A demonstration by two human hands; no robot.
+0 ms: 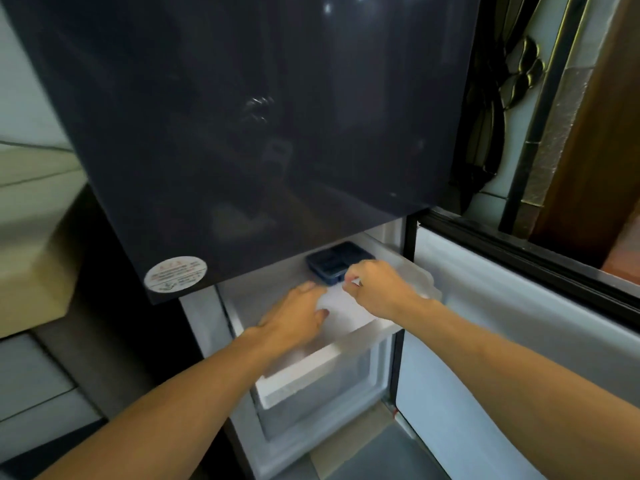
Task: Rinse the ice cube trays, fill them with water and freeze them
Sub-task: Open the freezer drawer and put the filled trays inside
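Note:
A white ice cube tray (pixel 341 304) sits in the pulled-out freezer drawer (pixel 301 370). My left hand (pixel 296 318) lies over its near left end, thumb along the tray's side. My right hand (pixel 375 287) pinches its far end with curled fingers. Just behind it, deeper in the drawer, rests a dark blue ice cube tray (pixel 334 266); part of it is hidden by my right hand. Whether the trays hold water cannot be seen.
The dark upper fridge door (pixel 242 133) hangs shut right above the drawer. The freezer door (pixel 519 323) stands open to the right. A lower frosted drawer (pixel 325 403) sits beneath. A beige counter (pixel 31 265) and grey cabinets are at left.

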